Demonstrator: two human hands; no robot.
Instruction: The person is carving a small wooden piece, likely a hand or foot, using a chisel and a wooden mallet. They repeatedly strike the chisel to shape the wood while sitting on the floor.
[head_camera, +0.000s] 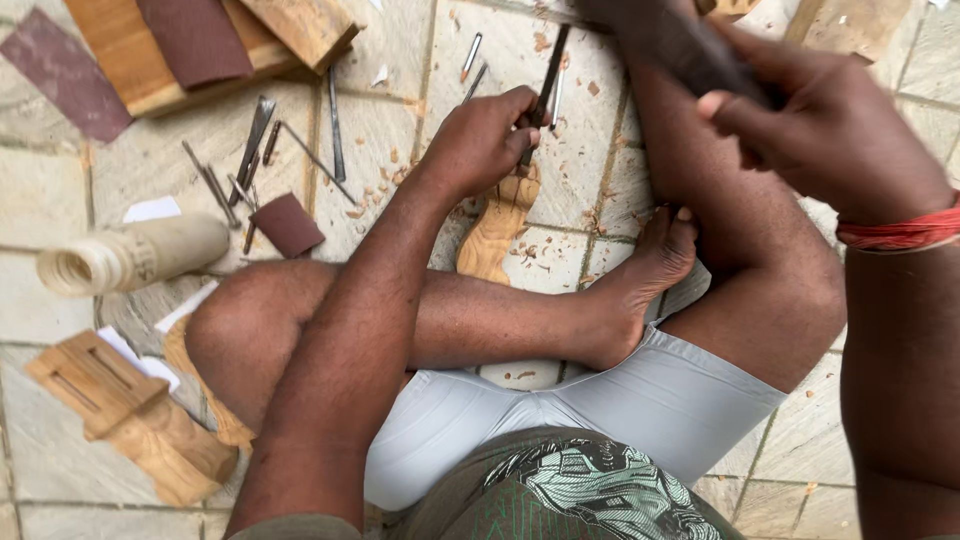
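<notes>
Now left hand (480, 140) grips chisel (545, 85) on wood carving (495, 230); right hand (830, 120) holds mallet (680, 45).

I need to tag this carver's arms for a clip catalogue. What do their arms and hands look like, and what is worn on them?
Both arms are bare, with no sleeves and no gloves. The left hand wears nothing visible. The right hand has a red thread band wound around its wrist. No rings or watch show.
</notes>
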